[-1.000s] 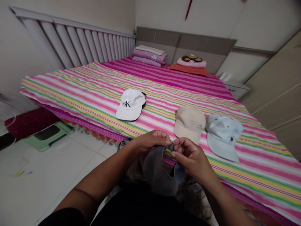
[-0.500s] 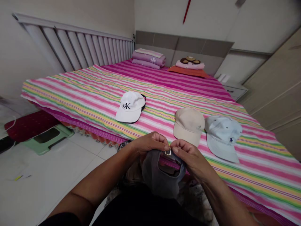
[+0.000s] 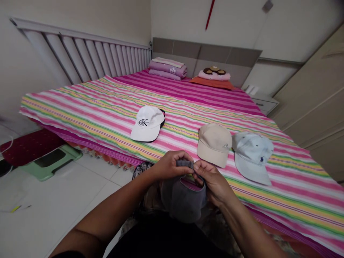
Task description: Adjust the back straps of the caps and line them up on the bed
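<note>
Where fingers (image 3: 199,167) meet, cap strap (image 3: 185,164) hidden

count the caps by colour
white cap: 1
beige cap: 1
pale blue cap: 1
grey cap: 1
total: 4
a dark edge shows under the white cap; can't tell if it's another cap

A grey cap (image 3: 182,200) is held up by both hands, its strap (image 3: 185,164) pinched at the back opening between the left hand (image 3: 172,165) and the right hand (image 3: 211,182) – the two hands almost touch there. Laid out on a striped bedsheet (image 3: 188,122) beyond them are a white cap (image 3: 147,123), a beige cap (image 3: 214,145) and a pale blue cap (image 3: 252,157) – the last two are placed just beside each other, nearest the right hand.
</note>
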